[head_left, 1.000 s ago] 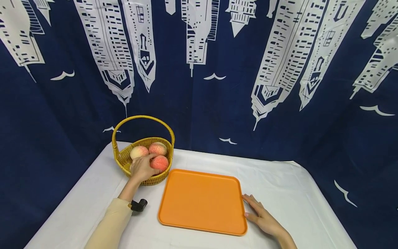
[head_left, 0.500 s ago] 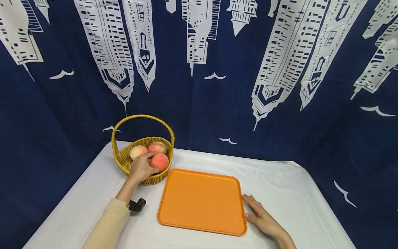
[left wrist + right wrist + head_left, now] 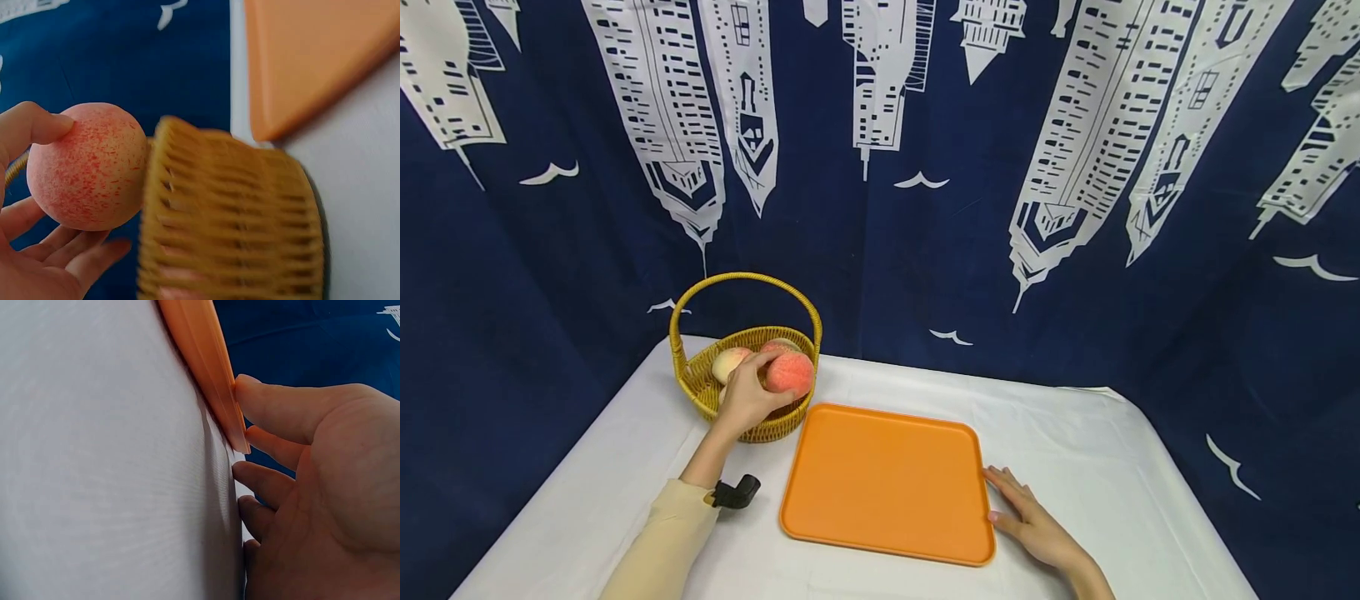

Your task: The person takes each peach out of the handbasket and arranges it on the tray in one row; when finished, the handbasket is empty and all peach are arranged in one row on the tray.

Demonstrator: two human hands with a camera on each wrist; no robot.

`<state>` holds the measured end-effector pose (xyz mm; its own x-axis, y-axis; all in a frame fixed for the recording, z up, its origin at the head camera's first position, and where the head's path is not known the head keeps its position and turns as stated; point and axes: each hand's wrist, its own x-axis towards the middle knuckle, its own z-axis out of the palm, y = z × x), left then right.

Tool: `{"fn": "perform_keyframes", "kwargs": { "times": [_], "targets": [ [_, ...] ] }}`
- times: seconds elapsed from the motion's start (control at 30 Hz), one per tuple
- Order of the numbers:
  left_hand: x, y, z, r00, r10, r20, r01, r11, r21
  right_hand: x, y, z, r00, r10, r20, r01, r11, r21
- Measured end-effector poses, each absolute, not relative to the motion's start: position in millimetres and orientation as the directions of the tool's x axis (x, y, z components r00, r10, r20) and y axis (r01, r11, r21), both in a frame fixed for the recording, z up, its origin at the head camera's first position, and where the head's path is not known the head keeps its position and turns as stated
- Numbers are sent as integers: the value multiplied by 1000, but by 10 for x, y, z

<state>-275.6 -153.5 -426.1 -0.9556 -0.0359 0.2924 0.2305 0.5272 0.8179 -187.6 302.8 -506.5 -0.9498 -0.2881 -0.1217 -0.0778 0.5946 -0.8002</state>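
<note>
My left hand (image 3: 748, 398) grips a pinkish-red peach (image 3: 791, 373) between thumb and fingers, at the rim of a yellow woven basket (image 3: 775, 430). In the left wrist view the peach (image 3: 87, 167) shows red speckles and sits above the basket's wall (image 3: 231, 219). Behind my fingers, a pale peach (image 3: 730, 363) and a reddish one (image 3: 778, 344) lie inside the basket, partly hidden. My right hand (image 3: 1033, 525) rests at the right edge of an orange tray (image 3: 887, 483), its fingers relaxed. In the right wrist view the thumb touches the tray's side (image 3: 209, 362).
A white cloth (image 3: 1045, 433) covers the table under the basket and tray. The basket's tall arched handle (image 3: 745, 276) rises over the fruit. A dark blue curtain (image 3: 880, 267) printed with white buildings hangs behind the table.
My left hand has lifted the pinkish-red peach up and slightly right, from among the others to the basket's rim. The right hand and the tray have stayed in place.
</note>
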Motion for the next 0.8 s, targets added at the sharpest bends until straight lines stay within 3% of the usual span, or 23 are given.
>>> {"fn": "perform_keyframes", "kwargs": {
  "times": [0.13,0.4,0.8],
  "targets": [
    [-2696,-1391,-4205,-939,-2,343,308,437,845,-1877,3033,-5068,-948,-297,-111,-92,592,-801],
    [-2563,-907,-4225,-932,44,360,346,410,844,-1872,3041,-5068,-949,-295,-113,-91,595,-798],
    [-2411,76,-4443,-936,214,278,331,278,902,-1882,3043,-5058,-948,-293,-127,-78,598,-798]
  ]
}}
